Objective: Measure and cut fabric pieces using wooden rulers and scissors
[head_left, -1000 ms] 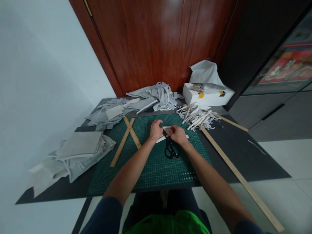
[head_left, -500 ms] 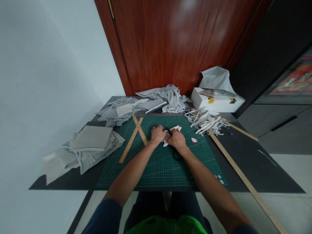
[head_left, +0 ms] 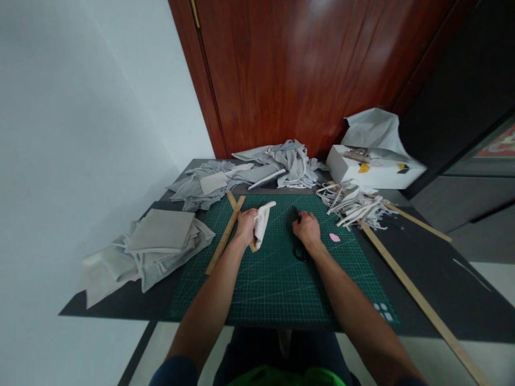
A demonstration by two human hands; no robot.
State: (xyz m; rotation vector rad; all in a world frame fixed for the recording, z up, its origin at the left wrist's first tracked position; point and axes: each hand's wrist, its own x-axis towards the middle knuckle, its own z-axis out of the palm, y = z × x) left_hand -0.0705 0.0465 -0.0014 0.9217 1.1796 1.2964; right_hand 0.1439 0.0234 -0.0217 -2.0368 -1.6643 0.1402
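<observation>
The dark desk [head_left: 422, 268] stands against a red-brown wooden door [head_left: 306, 75], and the green cutting mat [head_left: 277, 279] lying on the desk serves here as the landmark. A long wooden ruler [head_left: 418, 303] runs diagonally along the mat's right edge. To the left of the mat sits a stack of folded grey fabric [head_left: 156, 241]; beyond the mat's far edge lies a loose heap of grey cloth [head_left: 257, 171]. A white box [head_left: 374, 169] stands beyond the mat's far right corner, with a pile of white strips [head_left: 354, 203] between box and mat. Two shorter wooden rulers [head_left: 227, 233] lie crossed on the mat's far left part.

The left hand [head_left: 246, 226] is closed around a small white fabric piece [head_left: 262, 221], held above the mat's far left area, just over the crossed rulers. The right hand [head_left: 308, 229] rests near the mat's middle, fingers curled over black scissors [head_left: 300, 251], whose handle loops show below the palm; whether it grips them cannot be told. A small pink scrap [head_left: 334, 237] lies on the mat just right of that hand.
</observation>
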